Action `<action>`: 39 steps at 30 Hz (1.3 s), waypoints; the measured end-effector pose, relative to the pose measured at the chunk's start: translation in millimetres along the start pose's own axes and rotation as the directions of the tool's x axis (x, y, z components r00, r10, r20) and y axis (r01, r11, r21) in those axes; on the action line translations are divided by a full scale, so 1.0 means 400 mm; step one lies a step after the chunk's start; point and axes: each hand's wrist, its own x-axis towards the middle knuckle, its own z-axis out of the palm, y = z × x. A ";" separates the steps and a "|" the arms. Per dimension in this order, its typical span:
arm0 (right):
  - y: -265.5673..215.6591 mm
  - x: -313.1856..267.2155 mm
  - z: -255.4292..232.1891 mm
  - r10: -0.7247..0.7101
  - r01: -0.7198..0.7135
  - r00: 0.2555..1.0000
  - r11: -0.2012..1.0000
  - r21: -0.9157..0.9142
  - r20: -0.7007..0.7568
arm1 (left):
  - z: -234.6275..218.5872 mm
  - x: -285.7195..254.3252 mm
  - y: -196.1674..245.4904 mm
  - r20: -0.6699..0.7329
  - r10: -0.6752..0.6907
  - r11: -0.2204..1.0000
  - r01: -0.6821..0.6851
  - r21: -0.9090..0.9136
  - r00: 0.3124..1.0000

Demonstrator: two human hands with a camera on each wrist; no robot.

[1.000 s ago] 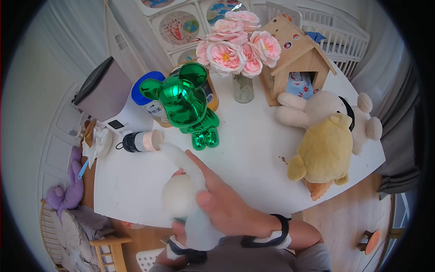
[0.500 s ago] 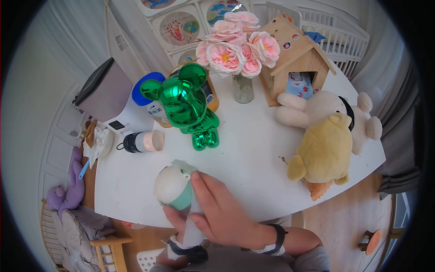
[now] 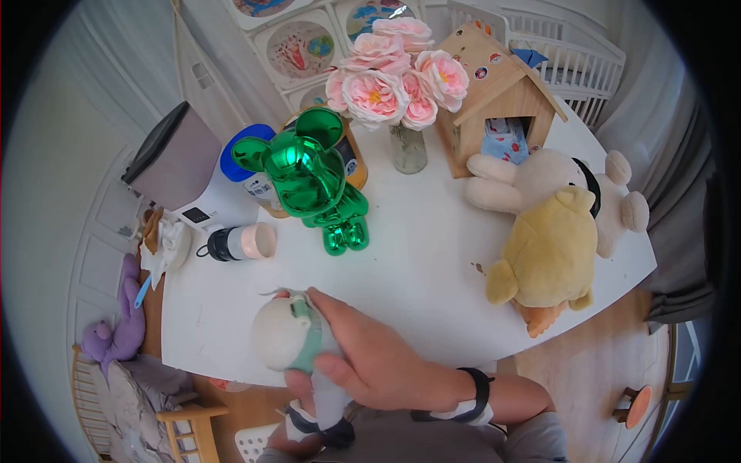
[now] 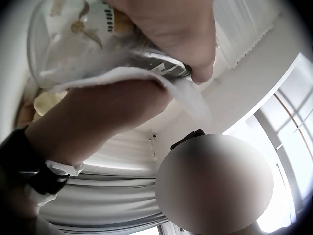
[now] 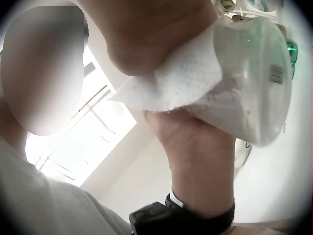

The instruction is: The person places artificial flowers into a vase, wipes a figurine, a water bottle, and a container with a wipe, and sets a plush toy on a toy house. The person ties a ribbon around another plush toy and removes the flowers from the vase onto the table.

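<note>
Low over the table's near edge, my left hand (image 3: 302, 391) grips a clear bottle (image 5: 249, 90) with a white domed lid (image 3: 279, 336) and a green collar (image 3: 310, 345). A white wipe (image 5: 181, 78) lies against the bottle's side and trails below it. My right hand (image 3: 382, 361) holds the wipe there, its fingers reaching along the side toward the lid and the thumb near the collar. Printed marks show through the bottle wall (image 4: 68, 44) in the left wrist view. Much of the left hand is hidden behind the bottle and wipe.
A shiny green bear figure (image 3: 305, 174) stands ahead, with a pink-and-black bottle (image 3: 243, 242) to its left. Pink flowers (image 3: 376, 99) in a glass vase and a wooden house (image 3: 494, 100) stand behind. Plush toys (image 3: 549, 251) lie at the right.
The right hand has wiped from over the bottle's top down its side, and now wraps closer round it. The wipe has slid off the lid, so the green collar shows.
</note>
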 end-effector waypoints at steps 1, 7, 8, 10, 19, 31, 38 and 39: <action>0.006 -0.012 0.006 -0.023 0.023 1.000 0.989 -0.148 0.002 | 0.003 0.001 0.001 0.000 0.023 1.000 -0.023 0.007 1.000; 0.025 -0.092 0.037 0.030 -0.033 0.999 0.792 -0.610 -0.014 | -0.013 0.059 0.029 -0.405 0.031 0.997 -0.001 0.073 0.914; 0.026 -0.094 0.039 0.033 -0.035 0.999 0.793 -0.608 -0.014 | -0.012 0.056 0.027 -0.407 0.029 0.997 0.002 0.075 0.913; 0.024 -0.093 0.040 -0.077 0.009 0.995 0.701 -0.713 -0.063 | 0.000 0.045 0.019 -0.350 0.034 0.999 -0.023 0.035 0.936; -0.034 -0.003 -0.014 0.130 -0.130 0.991 0.991 -0.009 0.002 | -0.019 0.000 0.003 0.001 0.026 1.000 -0.026 -0.004 1.000; 0.059 -0.031 -0.043 0.624 -0.721 0.693 0.595 0.355 0.362 | 0.008 0.099 0.026 -0.088 0.145 0.987 -0.150 -0.053 0.985; 0.045 -0.074 0.004 0.489 -0.483 0.869 0.872 0.081 -0.075 | 0.008 0.100 0.040 -0.218 0.199 0.979 -0.185 0.082 0.956; 0.060 -0.079 0.011 0.231 -0.261 0.960 0.944 -0.204 -0.159 | 0.012 0.099 0.038 -0.272 0.188 0.981 -0.168 0.097 0.944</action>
